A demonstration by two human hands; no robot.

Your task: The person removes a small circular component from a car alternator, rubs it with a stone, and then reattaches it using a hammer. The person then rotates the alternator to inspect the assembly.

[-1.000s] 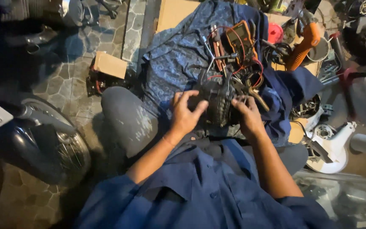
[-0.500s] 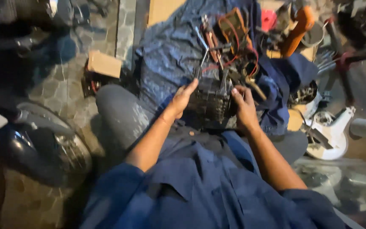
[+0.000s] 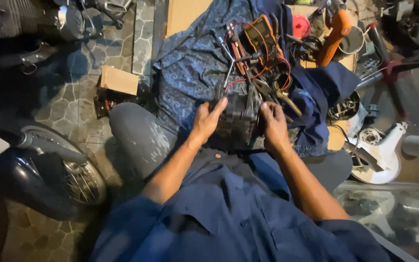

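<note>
We grip dark motor (image 3: 238, 116) at frame centre, over lap: left hand (image 3: 208, 119) wraps its left side, right hand (image 3: 273, 125) clasps right side. Patterned cloth (image 3: 190, 63) behind it, multimeter (image 3: 260, 34) with red leads above. Cardboard box (image 3: 118, 80) left, wheel (image 3: 81, 177) lower left.

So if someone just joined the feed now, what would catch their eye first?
Both hands, the left hand and right hand, grip a dark motor-like block at the centre. Just beyond it an orange multimeter with red leads lies on a patterned blue cloth. A motorbike wheel sits at far left.
</note>
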